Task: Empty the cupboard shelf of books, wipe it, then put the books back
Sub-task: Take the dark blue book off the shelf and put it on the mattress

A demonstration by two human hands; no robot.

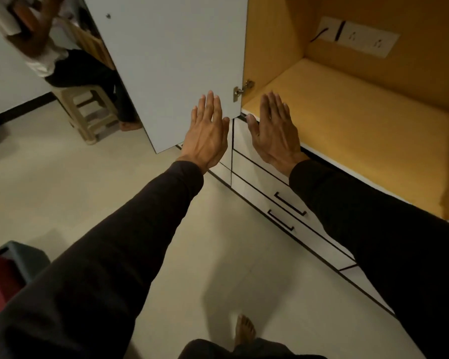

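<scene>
The cupboard shelf [353, 120] is a yellow-lined compartment at the right, with no books on it. Its white door [176, 63] stands swung open to the left. My left hand [206, 133] is held out flat with straight fingers in front of the door's lower corner, holding nothing. My right hand [274, 130] is also flat with straight fingers, hovering at the shelf's front left corner, holding nothing. No books or cloth are in view.
White drawers with black handles [290, 203] sit below the shelf. A socket strip [358, 37] is on the cupboard's back wall. A person sits on a plastic stool [88, 110] at the far left. A dark bin [21, 257] and red item are at the lower left.
</scene>
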